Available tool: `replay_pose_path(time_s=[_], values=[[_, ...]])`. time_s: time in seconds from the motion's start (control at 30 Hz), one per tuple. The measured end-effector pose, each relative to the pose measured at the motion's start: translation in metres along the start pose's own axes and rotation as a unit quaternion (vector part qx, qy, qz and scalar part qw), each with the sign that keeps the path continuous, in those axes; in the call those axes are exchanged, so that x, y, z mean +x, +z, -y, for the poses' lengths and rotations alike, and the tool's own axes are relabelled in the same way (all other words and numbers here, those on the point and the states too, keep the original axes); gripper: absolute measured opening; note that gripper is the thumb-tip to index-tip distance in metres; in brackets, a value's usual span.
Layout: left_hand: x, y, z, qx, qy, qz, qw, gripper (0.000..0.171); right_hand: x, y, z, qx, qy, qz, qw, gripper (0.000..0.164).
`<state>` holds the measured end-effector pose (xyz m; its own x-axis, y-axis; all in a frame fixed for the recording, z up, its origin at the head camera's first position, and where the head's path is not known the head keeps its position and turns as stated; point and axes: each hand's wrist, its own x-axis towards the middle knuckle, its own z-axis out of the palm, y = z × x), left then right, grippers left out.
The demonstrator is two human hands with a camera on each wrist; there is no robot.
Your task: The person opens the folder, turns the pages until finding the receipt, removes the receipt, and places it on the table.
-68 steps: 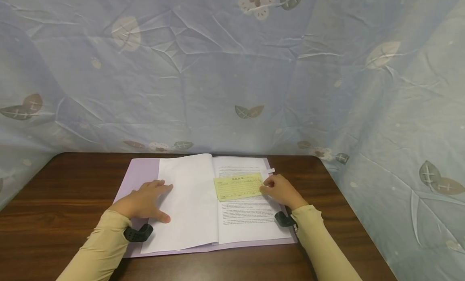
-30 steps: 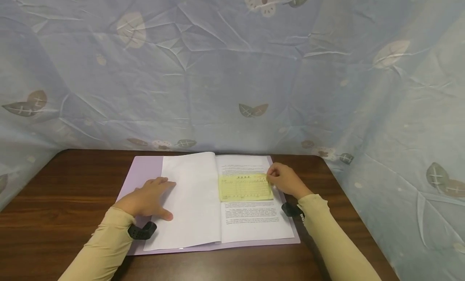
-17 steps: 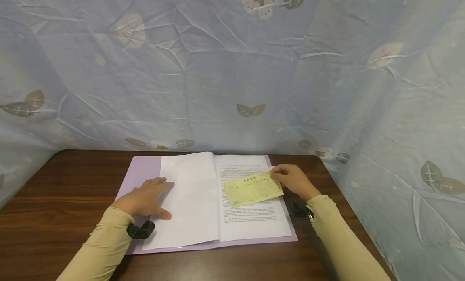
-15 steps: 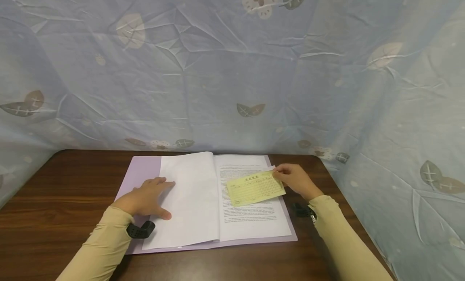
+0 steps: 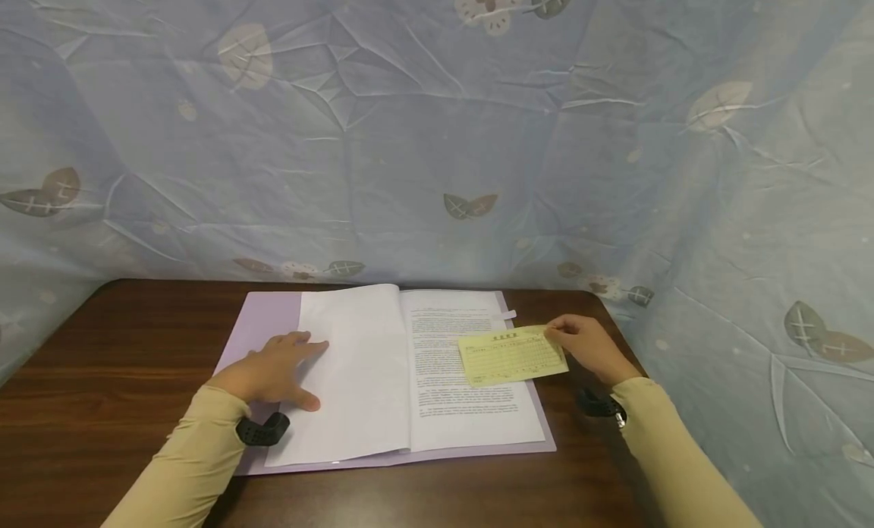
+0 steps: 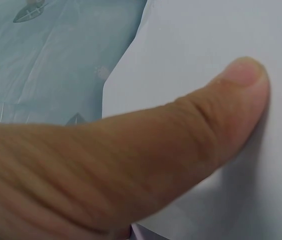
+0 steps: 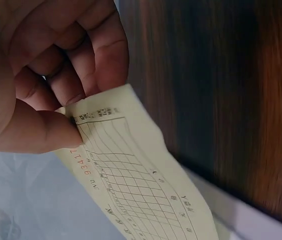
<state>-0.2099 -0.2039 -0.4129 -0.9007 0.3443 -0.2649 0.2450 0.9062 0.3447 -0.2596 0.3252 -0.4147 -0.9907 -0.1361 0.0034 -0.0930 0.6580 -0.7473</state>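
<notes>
A purple folder (image 5: 269,312) lies spread on the table, with a blank white page (image 5: 358,376) on the left and a printed page (image 5: 471,429) on the right. My left hand (image 5: 269,370) rests on the blank page's left side, fingers spread and thumb extended; the left wrist view shows the thumb (image 6: 201,120) over white paper. Between thumb and fingers, my right hand (image 5: 592,347) pinches the top right corner of a yellow receipt slip (image 5: 508,355). The slip overlaps the printed page and juts past the folder's right edge. Ruled lines and a red number show on it in the right wrist view.
A small white tab (image 5: 508,315) sticks out at the printed page's upper right edge. Dark wood table (image 5: 136,369) surrounds the folder. Behind and to the right hangs a pale blue leaf-patterned curtain (image 5: 410,149), meeting the table's far edge.
My right hand has drawn the yellow slip rightward, from the middle of the printed page to past the folder's right edge. The white tab shows again. My left hand has stayed in place.
</notes>
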Motion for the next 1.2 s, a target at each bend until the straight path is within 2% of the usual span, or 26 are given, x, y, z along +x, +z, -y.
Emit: replay_pose_path(time_s=[0.37,0.73,1.2], values=[[-0.001,-0.003,0.002,-0.009,0.007,0.002,0.9999,0.109,-0.004,-0.025,-0.027,-0.016,0.005,-0.014,1.0,0.028],[-0.003,-0.005,0.001,-0.013,0.005,0.003,0.9999,0.108,-0.008,-0.046,-0.032,-0.03,0.024,0.001,0.999,0.033],[-0.005,-0.009,0.004,-0.016,-0.003,0.01,0.9998,0.107,-0.007,-0.065,-0.063,-0.063,0.046,0.017,0.997,0.037]])
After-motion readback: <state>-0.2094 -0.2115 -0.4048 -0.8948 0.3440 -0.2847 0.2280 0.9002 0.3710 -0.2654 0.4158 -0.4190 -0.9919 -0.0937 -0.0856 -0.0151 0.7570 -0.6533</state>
